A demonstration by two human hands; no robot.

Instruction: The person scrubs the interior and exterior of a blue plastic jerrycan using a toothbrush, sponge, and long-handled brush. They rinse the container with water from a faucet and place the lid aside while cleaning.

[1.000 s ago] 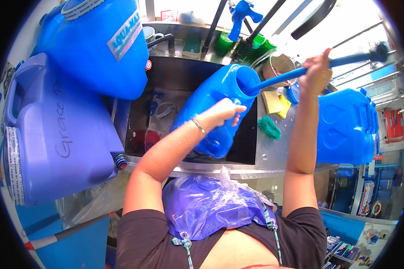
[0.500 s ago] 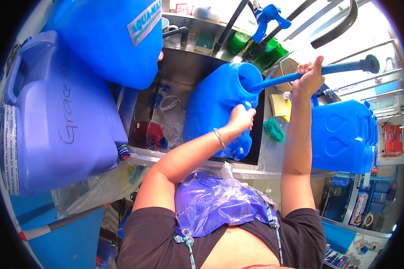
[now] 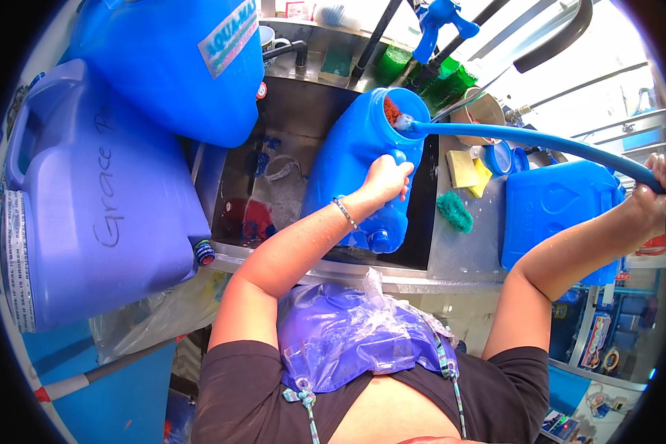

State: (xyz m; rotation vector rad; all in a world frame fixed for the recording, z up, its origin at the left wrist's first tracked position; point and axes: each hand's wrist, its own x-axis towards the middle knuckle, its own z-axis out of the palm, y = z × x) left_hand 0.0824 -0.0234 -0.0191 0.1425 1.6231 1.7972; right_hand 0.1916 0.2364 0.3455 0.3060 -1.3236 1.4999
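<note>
A blue water jug (image 3: 331, 194) lies tilted in the steel sink, its wide round mouth facing up and away from me. My left hand (image 3: 389, 180) is closed round the jug's handle. Out at the right edge, my right hand (image 3: 650, 194) grips the end of a long blue-handled brush (image 3: 525, 134). The handle runs across to the jug, and reddish-orange bristles show in the mouth. A capped spout sits low on the jug, nearest me.
A purple jug (image 3: 118, 192) and a big blue container (image 3: 177, 66) crowd the left side. On the right ledge are a yellow sponge (image 3: 462, 169), a green scrubber (image 3: 454, 212) and another blue jug (image 3: 544, 214). Black pipes and a blue tap handle (image 3: 442, 31) rise behind the sink (image 3: 233, 255).
My right hand has swung far right and down, drawing the brush outward so its bristles now show at the mouth. The jug has shifted slightly, still in my left hand.
</note>
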